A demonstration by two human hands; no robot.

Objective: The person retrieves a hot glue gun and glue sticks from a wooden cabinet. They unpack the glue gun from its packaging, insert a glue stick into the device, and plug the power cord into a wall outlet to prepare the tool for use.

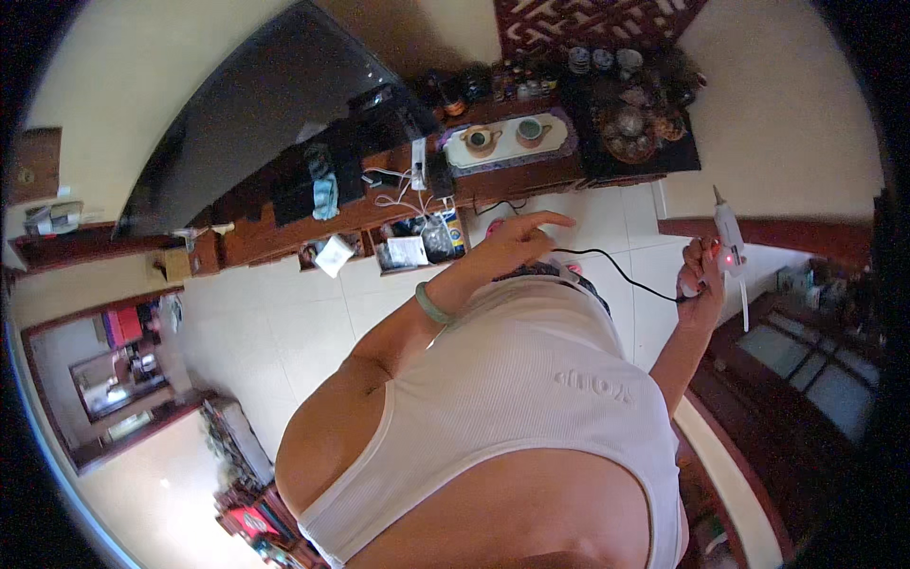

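Observation:
My right hand (700, 267) is wrapped round the handle of a white hot glue gun (728, 232) with its nozzle up. A red light glows on its side, and a pale glue stick (744, 303) sticks out of the back end. A black power cord (616, 261) leaves the handle and runs left, passing behind my left hand. In front of my waist hovers my left hand (523, 245), index finger stretched out to the right and nothing visible in it. Its other fingers are partly hidden. A pale green bangle (431, 303) circles the left wrist.
A long dark wooden cabinet (256, 248) stands ahead under a large television (265, 114). Its open drawers hold papers and packets (417, 248). On top are a white power strip (418, 163), cables and two cups on a runner (507, 142). Dark glass-panelled furniture (796, 346) stands right.

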